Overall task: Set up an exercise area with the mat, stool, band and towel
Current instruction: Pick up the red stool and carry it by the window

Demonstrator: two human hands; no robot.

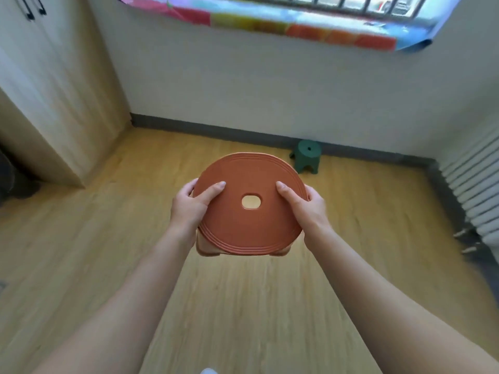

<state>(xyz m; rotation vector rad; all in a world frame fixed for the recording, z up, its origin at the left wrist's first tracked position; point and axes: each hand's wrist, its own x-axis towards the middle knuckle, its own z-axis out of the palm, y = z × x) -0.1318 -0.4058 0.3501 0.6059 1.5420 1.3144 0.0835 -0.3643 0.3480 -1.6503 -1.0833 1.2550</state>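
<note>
Head view, single frame, some motion blur towards the edges.

Item under handling: one orange stool [243, 228], round seat uppermost, with raised rings near the rim and an oblong hole [251, 202] at the middle. It is held in the air in front of the person, above the floor [243, 306] and touching nothing but the hands. Two of its legs show below the near rim.

Left hand [189, 209]: clasps the left edge of the seat. The thumb [213, 191] lies flat on top and points inward; the fingers wrap over the rim and go out of sight beneath it.

Right hand [307, 209]: clasps the right edge in the same way, thumb [286, 193] on top, fingers curled round the rim and hidden below. The stool is pinched at the rim between thumb and fingers on both sides. Both forearms are bare and stretched forward.

Surroundings: wood-pattern floor. A second, green stool [306, 159] stands upright on the floor against the dark skirting board [216, 129] at the far wall [243, 85], well apart from the held stool and beyond it to the right. A pale wooden wardrobe [54, 90] fills the left side. A white radiator [475, 190] runs along the right side. Above, a barred window [351, 4] with a bright multicoloured cloth [270, 22] hanging along its lower edge
</note>
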